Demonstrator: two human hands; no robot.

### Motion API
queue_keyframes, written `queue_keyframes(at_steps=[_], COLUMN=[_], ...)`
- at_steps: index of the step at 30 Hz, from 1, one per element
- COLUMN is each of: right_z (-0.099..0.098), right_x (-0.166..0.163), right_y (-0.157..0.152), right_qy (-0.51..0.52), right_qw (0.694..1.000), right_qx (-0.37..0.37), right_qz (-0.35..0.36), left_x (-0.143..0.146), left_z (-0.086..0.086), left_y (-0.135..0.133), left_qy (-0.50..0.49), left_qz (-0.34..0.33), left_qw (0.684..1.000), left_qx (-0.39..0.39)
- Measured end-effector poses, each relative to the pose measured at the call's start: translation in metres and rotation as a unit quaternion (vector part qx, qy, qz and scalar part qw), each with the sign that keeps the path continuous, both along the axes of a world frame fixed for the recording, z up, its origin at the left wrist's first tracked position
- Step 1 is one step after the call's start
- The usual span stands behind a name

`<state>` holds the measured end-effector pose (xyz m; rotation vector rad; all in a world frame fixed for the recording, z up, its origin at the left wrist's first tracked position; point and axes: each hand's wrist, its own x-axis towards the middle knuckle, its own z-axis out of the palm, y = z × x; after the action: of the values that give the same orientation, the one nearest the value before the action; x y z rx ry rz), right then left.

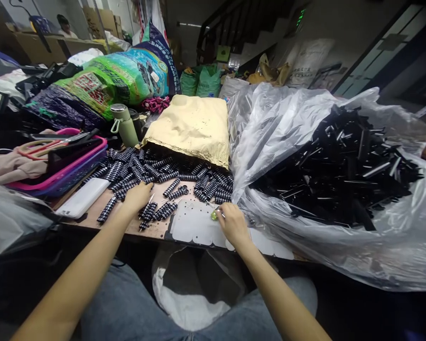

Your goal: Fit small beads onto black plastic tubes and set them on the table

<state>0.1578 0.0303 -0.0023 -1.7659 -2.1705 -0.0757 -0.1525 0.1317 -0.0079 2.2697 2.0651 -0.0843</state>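
Note:
My left hand (137, 195) rests on the table with its fingers curled over a small bunch of black-and-white patterned strips (152, 210). My right hand (231, 222) is closed in a pinch on a small tool with a green grip and a thin metal tip (215, 213), held over a white punched card (195, 225). Many more patterned strips (156, 171) lie spilled across the table from the mouth of a gold paper bag (193, 125).
A large clear plastic bag (341, 156) full of black clips fills the right side. At left are a pink and purple basket (62, 163), a white phone (82, 197), a green bottle (124, 124) and coloured sacks. A white bag (195, 289) hangs under the table edge between my knees.

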Motion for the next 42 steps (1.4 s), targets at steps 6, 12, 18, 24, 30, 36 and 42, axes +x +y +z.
queue_keyframes(at_steps=[6,12,18,24,30,36,42], right_z=[0.021,0.057,0.054,0.052,0.062,0.017,0.014], right_x=[-0.024,0.054,0.109,0.115,0.093,0.013,-0.001], right_y=[0.029,0.039,0.039,0.040,0.008,-0.043,-0.043], right_qy=[0.001,0.020,0.020,0.089,0.471,0.662,0.608], right_qw=[0.999,0.976,0.971,0.965,0.873,0.737,0.765], right_qx=[0.000,0.066,0.024,0.035,0.024,-0.133,-0.206], right_qz=[0.032,-0.205,-0.237,-0.243,-0.124,-0.033,-0.052], left_x=[0.001,0.045,0.114,0.141,0.161,0.188,0.172], left_z=[0.005,0.027,0.031,0.020,0.026,0.035,0.027], left_y=[-0.018,-0.053,-0.087,-0.102,-0.106,-0.101,-0.106], left_qy=[-0.124,-0.684,-0.830,-0.827,-0.821,-0.835,-0.763], left_qz=[0.011,0.113,0.205,0.169,0.154,0.126,0.108], left_qw=[0.986,0.720,0.479,0.475,0.496,0.470,0.631], left_qx=[0.111,0.039,-0.199,-0.250,-0.239,-0.256,-0.090])
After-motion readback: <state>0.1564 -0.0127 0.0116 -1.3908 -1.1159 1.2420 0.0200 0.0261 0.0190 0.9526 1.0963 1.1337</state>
